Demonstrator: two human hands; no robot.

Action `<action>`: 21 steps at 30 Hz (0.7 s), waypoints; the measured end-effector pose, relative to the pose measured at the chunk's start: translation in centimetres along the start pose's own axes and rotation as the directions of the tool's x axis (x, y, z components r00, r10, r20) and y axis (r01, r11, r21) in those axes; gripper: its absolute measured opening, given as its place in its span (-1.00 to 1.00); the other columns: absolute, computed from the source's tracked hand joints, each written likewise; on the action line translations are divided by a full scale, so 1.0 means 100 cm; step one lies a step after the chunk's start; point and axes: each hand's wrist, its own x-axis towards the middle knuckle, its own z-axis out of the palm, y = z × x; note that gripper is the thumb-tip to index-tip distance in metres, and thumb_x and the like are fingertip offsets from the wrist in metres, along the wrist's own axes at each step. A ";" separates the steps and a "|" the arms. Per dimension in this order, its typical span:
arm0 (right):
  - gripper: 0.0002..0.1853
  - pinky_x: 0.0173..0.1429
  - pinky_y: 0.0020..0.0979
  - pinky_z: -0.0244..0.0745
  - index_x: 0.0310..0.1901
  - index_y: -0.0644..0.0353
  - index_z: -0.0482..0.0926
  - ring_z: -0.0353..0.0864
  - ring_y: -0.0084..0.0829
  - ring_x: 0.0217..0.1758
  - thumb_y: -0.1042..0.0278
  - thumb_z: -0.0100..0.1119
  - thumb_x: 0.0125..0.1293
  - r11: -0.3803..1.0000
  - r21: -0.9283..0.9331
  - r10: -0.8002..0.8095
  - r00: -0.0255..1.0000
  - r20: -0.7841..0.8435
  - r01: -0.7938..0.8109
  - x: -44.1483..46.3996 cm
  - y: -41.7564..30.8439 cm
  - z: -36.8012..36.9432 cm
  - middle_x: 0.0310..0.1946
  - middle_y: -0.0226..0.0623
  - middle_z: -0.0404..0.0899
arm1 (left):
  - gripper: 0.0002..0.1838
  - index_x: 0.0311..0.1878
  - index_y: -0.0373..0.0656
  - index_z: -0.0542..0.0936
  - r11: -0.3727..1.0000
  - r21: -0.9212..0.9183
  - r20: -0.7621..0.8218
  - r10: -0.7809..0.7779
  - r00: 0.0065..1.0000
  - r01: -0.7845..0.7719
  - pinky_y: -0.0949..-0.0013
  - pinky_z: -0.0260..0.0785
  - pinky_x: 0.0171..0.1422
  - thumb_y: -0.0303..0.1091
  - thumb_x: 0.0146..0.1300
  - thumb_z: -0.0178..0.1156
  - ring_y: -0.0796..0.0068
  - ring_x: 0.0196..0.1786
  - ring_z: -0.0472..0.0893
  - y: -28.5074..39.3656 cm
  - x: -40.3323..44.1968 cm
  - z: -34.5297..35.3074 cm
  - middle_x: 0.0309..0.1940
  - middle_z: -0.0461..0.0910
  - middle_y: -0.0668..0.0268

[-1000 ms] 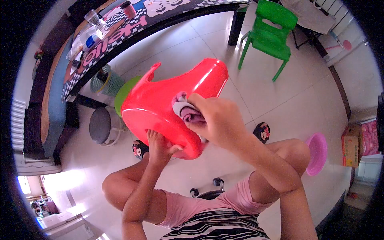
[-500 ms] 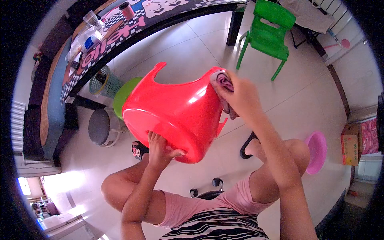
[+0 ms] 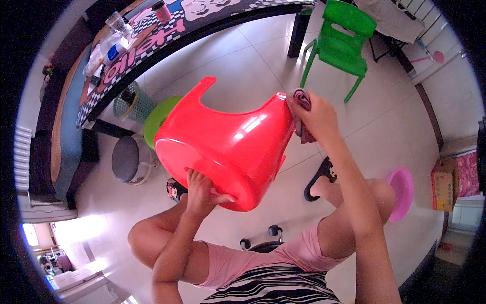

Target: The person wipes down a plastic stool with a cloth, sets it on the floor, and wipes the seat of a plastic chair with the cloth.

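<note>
Against the red plastic stool [image 3: 228, 137] (glossy, curved), the right hand [image 3: 321, 119] holds cloth [image 3: 302, 100].

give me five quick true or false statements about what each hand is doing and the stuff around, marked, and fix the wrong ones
1. The left hand grips the red plastic stool at its flat end. True.
2. The right hand is empty. False: it holds a bunched cloth at the end of one of the stool's legs.
3. A clear cup stands on the table. True.
4. The pink basin sits on the table. False: it is on the floor, past the person's right knee.
5. The green plastic chair has a slot through its backrest. True.
</note>
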 end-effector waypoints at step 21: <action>-0.59 -0.17 -0.14 0.56 -0.15 0.24 0.58 0.69 -0.07 -0.28 -0.01 0.15 0.29 0.815 0.541 -0.405 0.870 0.280 0.206 -0.055 -0.084 -0.026 -0.42 -0.02 0.64 | 0.02 0.09 -0.21 0.52 0.999 0.006 0.094 0.042 0.995 -0.043 -0.09 0.00 0.43 0.33 -0.45 0.43 0.02 0.29 0.38 0.007 0.002 0.004 0.12 0.50 0.12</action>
